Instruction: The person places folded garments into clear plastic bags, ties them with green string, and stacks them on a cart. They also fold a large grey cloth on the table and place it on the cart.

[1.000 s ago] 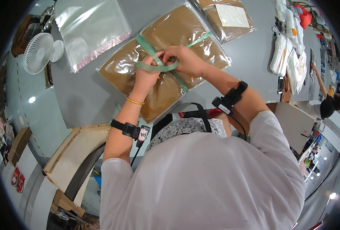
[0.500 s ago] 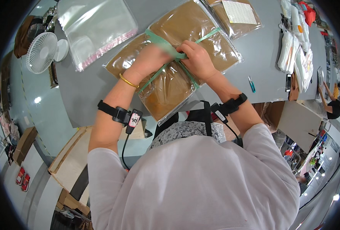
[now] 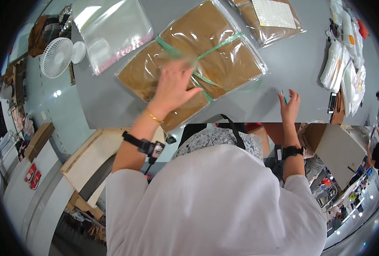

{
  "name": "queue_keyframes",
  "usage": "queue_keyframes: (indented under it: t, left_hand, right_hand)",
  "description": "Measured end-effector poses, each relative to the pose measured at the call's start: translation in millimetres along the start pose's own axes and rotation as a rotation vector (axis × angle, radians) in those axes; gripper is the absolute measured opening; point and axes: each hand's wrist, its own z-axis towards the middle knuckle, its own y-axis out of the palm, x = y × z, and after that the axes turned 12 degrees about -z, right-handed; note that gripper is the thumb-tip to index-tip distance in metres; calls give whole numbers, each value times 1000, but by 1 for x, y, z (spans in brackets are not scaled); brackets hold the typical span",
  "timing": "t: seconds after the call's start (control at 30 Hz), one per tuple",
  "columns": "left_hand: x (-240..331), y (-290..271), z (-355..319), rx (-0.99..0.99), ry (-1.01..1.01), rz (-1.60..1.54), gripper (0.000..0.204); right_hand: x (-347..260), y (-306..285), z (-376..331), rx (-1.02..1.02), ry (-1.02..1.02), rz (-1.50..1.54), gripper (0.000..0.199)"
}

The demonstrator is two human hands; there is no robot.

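Flat brown packages in clear plastic (image 3: 228,64), crossed by green strapping (image 3: 221,45), lie slantwise on the grey table. My left hand (image 3: 172,87) rests over the middle of the bundle, thumb spread wide; its fingertips are blurred where the straps cross. To the right, my right hand (image 3: 289,110) reaches down to small teal snips (image 3: 285,99) on the table. Thumb and fingers stand apart on either side of the snips, which are partly hidden by the hand.
Clear plastic bags (image 3: 117,34) lie at the far left beside a white fan (image 3: 57,57). Another brown package (image 3: 268,32) with a pale label sheet is at the far right. White packets (image 3: 334,66) and a phone (image 3: 332,102) lie near the table's right end.
My right hand has left the strap crossing and moved right to the snips. My left hand stays on the bundle, its thumb now spread. A loose strap end curls at the bundle's right.
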Motion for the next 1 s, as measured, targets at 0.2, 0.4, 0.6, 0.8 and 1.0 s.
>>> queue_keyframes:
  t: [0.2,0.4,0.6,0.8,1.0]
  left_hand:
    - [9,35,3,25,-142,-308,18]
    - [-3,-33,34,566,-652,-1230,6]
    - [-9,-72,51,373,-716,-1319,19]
    - [-13,-71,42,304,-667,-1340,22]
    - [-17,-74,42,217,-603,-1371,23]
  right_hand:
    - [88,69,-19,-205,69,215,33]
    - [44,50,36,-132,328,719,18]
    - [-169,-70,101,-393,-570,448,29]
    - [-308,-101,102,-422,-929,215,27]
    - [-325,-75,88,-360,-934,181,27]
